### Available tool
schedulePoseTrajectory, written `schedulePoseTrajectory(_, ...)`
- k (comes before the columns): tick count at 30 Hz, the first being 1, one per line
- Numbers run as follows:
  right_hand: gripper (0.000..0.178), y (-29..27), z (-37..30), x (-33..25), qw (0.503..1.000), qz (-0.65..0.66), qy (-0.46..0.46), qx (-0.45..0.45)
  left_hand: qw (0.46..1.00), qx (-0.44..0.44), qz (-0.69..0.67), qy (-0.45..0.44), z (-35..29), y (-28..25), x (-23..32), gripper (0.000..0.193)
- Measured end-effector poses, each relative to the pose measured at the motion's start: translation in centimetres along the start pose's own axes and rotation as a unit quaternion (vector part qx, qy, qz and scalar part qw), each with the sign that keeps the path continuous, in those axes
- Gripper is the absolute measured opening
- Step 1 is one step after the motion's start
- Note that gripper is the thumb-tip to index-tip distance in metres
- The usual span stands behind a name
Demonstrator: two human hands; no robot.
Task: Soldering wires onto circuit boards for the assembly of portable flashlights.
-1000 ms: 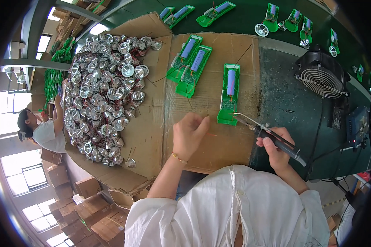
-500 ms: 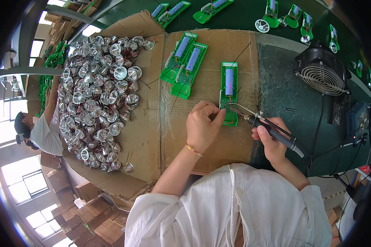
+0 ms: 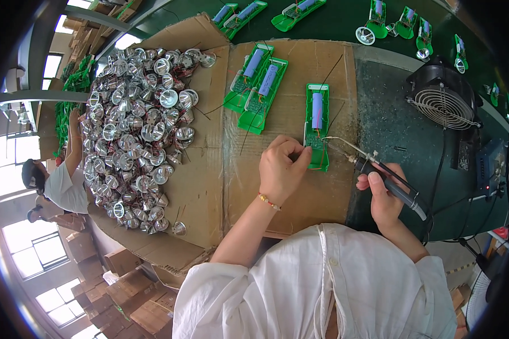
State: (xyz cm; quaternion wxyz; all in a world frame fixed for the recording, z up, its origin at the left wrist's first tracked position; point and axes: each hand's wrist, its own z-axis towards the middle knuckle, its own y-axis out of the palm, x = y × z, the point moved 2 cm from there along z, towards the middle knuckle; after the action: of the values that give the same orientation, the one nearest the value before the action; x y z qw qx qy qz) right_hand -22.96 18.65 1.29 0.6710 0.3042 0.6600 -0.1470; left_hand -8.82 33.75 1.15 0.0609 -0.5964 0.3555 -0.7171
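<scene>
A green plastic housing [image 3: 318,158] lies on the cardboard in front of me, holding a blue cylindrical battery [image 3: 317,111], a small green circuit board and thin red wires. My left hand [image 3: 281,164] is closed in a pinch at the housing's left edge beside the board. Whatever its fingertips grip is too small to make out. In my right hand [image 3: 385,192] is a black-handled soldering iron [image 3: 385,179] with a thin metal feed tube along it. Its tip points left, close to the board's right side. Two similar housings [image 3: 261,90] with batteries lie to the left.
A large heap of silver reflector cups [image 3: 133,141] with wires fills the cardboard's left side. At right stand a black fan [image 3: 444,104] and a blue control box [image 3: 488,169]. More green housings [image 3: 377,20] line the far edge. Another person [image 3: 62,181] works at far left.
The soldering iron has drawn back slightly to the right from the circuit board. My left hand keeps its pinch at the housing. The whole view has shifted a little.
</scene>
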Motion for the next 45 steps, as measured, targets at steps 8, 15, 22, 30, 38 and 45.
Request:
schedulePoseTrajectory(8, 0.016, -0.5, -0.8, 0.2, 0.999, -0.049, -0.015, 0.001, 1.000, 0.003, 0.012, -0.008, -0.5, -0.2, 0.0, 0.016)
schedulePoseTrajectory(15, 0.017, -1.6, -0.8, 0.5, 0.999, -0.032, -0.001, 0.002, 0.991, -0.030, -0.069, 0.109, -2.3, -2.7, 0.9, 0.018)
schedulePoseTrajectory(22, 0.017, -1.1, -0.6, 0.5, 0.999, -0.047, -0.009, -0.009, 0.994, 0.018, -0.003, 0.110, -1.7, -0.8, 0.2, 0.009)
schedulePoseTrajectory(30, 0.016, -0.1, 0.0, 0.5, 0.998, -0.050, -0.023, -0.029, 1.000, -0.025, 0.009, 0.007, -0.8, 0.4, 0.0, 0.009)
schedulePoseTrajectory(38, 0.015, 0.2, 0.3, 0.4, 0.998, -0.058, 0.020, -0.026, 1.000, -0.011, 0.005, 0.017, -0.7, 0.2, 0.1, 0.006)
schedulePoseTrajectory(45, 0.016, -0.3, -0.4, 0.5, 1.000, -0.015, -0.006, 0.013, 1.000, -0.006, -0.005, 0.028, -0.7, 0.4, -0.3, 0.009)
